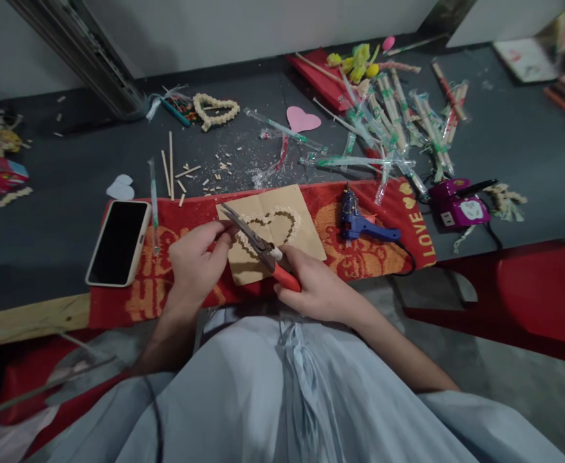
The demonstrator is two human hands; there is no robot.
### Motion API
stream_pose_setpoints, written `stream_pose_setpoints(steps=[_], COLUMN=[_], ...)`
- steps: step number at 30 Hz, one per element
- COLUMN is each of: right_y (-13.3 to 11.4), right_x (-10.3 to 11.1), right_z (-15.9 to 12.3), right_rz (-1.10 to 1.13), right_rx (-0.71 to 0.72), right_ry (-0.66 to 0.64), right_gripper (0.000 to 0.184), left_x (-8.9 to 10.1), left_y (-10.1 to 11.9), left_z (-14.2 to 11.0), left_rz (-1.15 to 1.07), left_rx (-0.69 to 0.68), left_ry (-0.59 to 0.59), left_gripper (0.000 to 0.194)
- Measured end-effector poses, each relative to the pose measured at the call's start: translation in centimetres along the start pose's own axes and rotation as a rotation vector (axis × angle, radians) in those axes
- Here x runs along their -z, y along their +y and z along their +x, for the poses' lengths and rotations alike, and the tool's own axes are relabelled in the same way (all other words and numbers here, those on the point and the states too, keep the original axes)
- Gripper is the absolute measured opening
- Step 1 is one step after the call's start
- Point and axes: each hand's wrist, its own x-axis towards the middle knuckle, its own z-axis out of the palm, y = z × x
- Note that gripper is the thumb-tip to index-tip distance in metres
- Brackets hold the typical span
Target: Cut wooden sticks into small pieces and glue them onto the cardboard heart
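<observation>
My right hand (pixel 311 283) is wrapped round the red handles of a pair of long-nosed pliers (pixel 258 244). Their jaws point up and to the left. Close beside the jaws, my left hand (pixel 198 260) is closed with thumb and forefinger pinched together; whatever lies between them is too small to make out. Beneath the pliers a heart-shaped outline of small pale pieces (pixel 296 225) lies on a creased sheet of brown paper (pixel 306 251). The paper rests on a red and orange towel (pixel 157 289). Pliers and hands cover part of the heart.
A blue glue gun (pixel 369 228) lies right of the paper, a phone (pixel 118 244) at the left. Cut sticks (pixel 170 164) and crumbs litter the dark table behind. Further back are another heart frame (pixel 222 117), a pink paper heart (pixel 303 119) and several wrapped sticks (pixel 391 109).
</observation>
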Motion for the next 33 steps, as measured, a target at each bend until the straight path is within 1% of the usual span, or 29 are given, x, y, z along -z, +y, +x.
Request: stream_pose_setpoints(steps=[2,5,10,13,18,20,25,30,33], right_y=[0.2,0.2,-0.5,-0.7,-0.5,-0.4,-0.4,-0.3,-0.3], right_x=[0.1,0.0,-0.5,-0.7,-0.6,-0.4,0.0,0.2,0.1], right_z=[-0.1,-0.2,-0.5,-0.6,-0.7,-0.8,-1.0,-1.1,-1.1], right_rz=[0.047,0.091,0.008,-0.04,-0.059,-0.061,-0.058,-0.069,-0.096], right_rx=[0.026,0.006,-0.048,-0.073,-0.056,-0.054,-0.052,-0.042,-0.057], right_ry=[-0.028,-0.034,0.063,0.091,0.058,0.038,0.016,0.026,0.038], right_gripper=[0.035,0.037,0.035,0.033,0.035,0.037,0.038,0.038,0.036], left_x=[0.0,0.1,0.3,0.3,0.2,0.2,0.3,0.7,0.9], left_y=[0.0,0.1,0.3,0.3,0.1,0.1,0.1,0.3,0.3], left_z=[-0.1,-0.2,-0.2,-0.4,-0.5,-0.6,-0.6,-0.7,-0.6], left_rz=[0.025,0.062,0.156,0.197,0.229,0.218,0.127,0.108,0.099], left_rx=[-0.018,-0.058,-0.102,-0.138,-0.242,-0.263,-0.261,-0.164,-0.135], left_ry=[-0.006,-0.009,-0.005,0.015,0.05,0.053,0.056,-0.064,-0.103], left_gripper=[0.022,0.024,0.024,0.023,0.024,0.024,0.024,0.025,0.027])
